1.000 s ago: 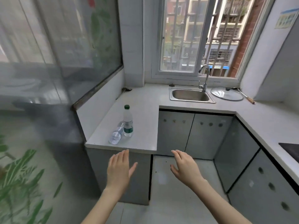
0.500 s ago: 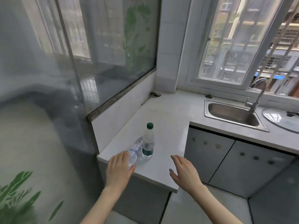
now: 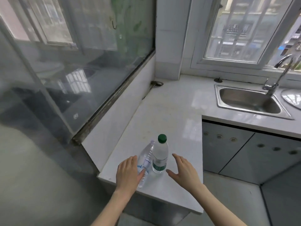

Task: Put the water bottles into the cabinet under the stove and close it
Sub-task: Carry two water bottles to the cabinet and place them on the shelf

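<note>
Two water bottles are on the white countertop (image 3: 171,115) near its front end. The green-capped bottle (image 3: 160,154) stands upright. A clear bottle (image 3: 146,158) lies on its side just left of it, touching it. My left hand (image 3: 128,174) hovers over the lying bottle's near end, fingers straight, thumb against the bottle. My right hand (image 3: 183,171) is spread open just right of the upright bottle, apart from it. Neither hand grips anything. The stove and its cabinet are out of view.
A steel sink (image 3: 247,100) with a faucet (image 3: 276,75) sits at the right, a glass lid (image 3: 293,98) beside it. Grey cabinet doors (image 3: 228,152) run under the sink. A glass partition (image 3: 81,62) borders the counter's left side.
The view has moved closer to the counter. Both hands have advanced from below the counter edge to either side of the bottles; the left hand now touches the lying bottle.
</note>
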